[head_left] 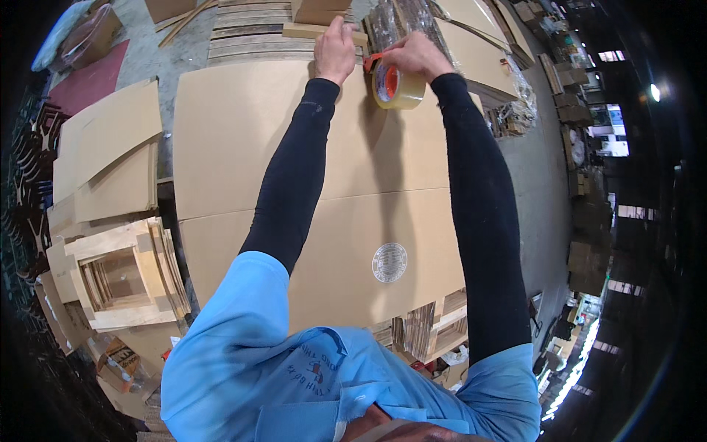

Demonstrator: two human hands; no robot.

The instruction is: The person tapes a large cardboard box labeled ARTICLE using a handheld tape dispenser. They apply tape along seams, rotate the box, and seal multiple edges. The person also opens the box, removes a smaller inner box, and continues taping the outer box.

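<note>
While our right fingers (398,54) close around the tape dispenser (373,61), its roll (406,93) just on their near side, our left fingers (336,31) curl at the cardboard's (342,221) far edge, hold unclear.

A round pale stamp (389,263) with a ring of small lettering stands on the cardboard (228,147), near its lower edge. The blue shirt (364,368) bears dark lettering (293,378) curved around a small emblem. Dark print also marks a brown package (122,361) at lower left, partly hidden.
</note>
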